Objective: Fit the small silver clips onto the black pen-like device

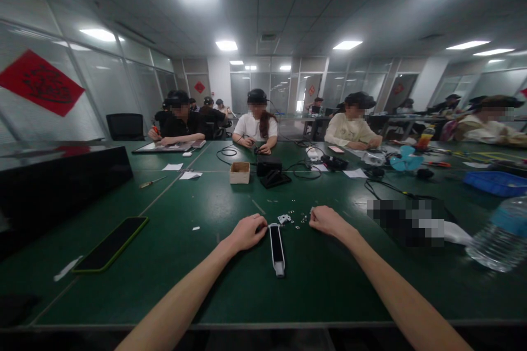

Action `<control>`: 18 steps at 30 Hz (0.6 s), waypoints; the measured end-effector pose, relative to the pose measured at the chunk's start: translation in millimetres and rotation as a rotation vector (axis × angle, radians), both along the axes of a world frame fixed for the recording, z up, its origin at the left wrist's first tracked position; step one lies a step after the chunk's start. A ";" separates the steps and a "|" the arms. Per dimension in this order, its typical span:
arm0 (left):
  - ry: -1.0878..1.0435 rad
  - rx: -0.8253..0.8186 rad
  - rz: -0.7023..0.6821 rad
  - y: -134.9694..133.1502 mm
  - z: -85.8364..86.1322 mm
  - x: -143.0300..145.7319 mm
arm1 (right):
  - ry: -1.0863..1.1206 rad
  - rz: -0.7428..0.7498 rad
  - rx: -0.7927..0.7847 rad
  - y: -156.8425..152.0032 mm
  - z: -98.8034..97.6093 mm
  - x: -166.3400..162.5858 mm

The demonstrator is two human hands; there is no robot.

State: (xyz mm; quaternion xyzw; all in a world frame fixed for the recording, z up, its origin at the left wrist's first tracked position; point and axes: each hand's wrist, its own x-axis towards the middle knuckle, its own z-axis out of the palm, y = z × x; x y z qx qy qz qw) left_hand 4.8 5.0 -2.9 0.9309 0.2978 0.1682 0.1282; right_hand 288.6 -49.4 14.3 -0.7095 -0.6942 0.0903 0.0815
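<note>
A narrow black-and-white device [277, 247] with a pale tip lies lengthwise on the green table in front of me. My left hand [248, 232] rests just left of its far end, fingers curled together; whatever they may pinch is too small to tell. Beyond that end sits a small whitish part [284, 219], with several tiny rings and bits scattered to its right. My right hand [326, 220] is closed beside these bits [302, 219]. Something small and pale shows at its fingertips, but I cannot make out what it is.
A phone in a green-edged case [113, 244] lies left, near a dark monitor [61, 194]. A cardboard box [239, 173] and a black stand [275, 177] stand ahead. At right are a water bottle [500, 236] and blue tray [496, 183]. People sit across the table.
</note>
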 end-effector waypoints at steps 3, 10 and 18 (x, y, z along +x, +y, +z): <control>0.001 -0.010 -0.006 -0.8 2.0 -0.6 | -0.061 -0.001 0.042 0.0 0.8 -1.9; 0.013 0.023 -0.001 -0.4 0.8 -0.9 | 0.068 0.065 0.117 3.7 -3.7 -4.1; 0.009 0.056 0.000 -2.1 0.9 -0.4 | 0.394 0.233 0.232 -2.6 -9.7 -38.1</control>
